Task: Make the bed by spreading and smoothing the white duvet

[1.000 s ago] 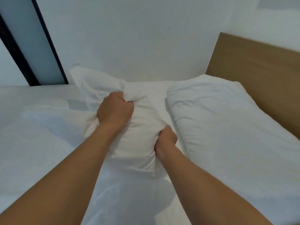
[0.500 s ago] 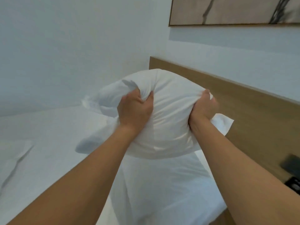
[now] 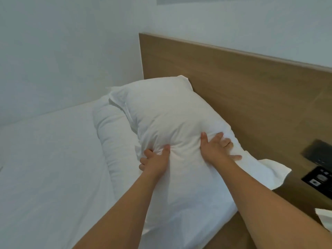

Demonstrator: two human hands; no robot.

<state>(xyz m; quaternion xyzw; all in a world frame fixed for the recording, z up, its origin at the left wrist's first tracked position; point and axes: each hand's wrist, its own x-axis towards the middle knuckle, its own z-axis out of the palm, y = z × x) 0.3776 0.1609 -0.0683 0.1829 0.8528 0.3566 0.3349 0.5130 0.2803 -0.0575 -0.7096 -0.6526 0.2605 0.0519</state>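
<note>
A plump white pillow (image 3: 170, 119) lies tilted against the wooden headboard (image 3: 242, 87), on top of a second white pillow (image 3: 111, 133). My left hand (image 3: 156, 159) presses into the upper pillow's near left side, fingers sunk in the fabric and creases gathering at the thumb. With fingers spread, my right hand (image 3: 217, 150) presses flat on the near right side. White bedding (image 3: 50, 168) covers the mattress to the left; I cannot tell whether it is the duvet or a sheet.
White walls meet at the bed's far left corner. Right of the pillows stands a wooden bedside surface (image 3: 296, 200) with a black control panel (image 3: 318, 180); a dark switch plate (image 3: 318, 151) sits on the headboard. Something white (image 3: 323, 215) shows at the right edge.
The pillow, gripped on the mattress and then lifted in both hands, now lies on the other pillow by the headboard. Both hands have loosened from gripping to pressing.
</note>
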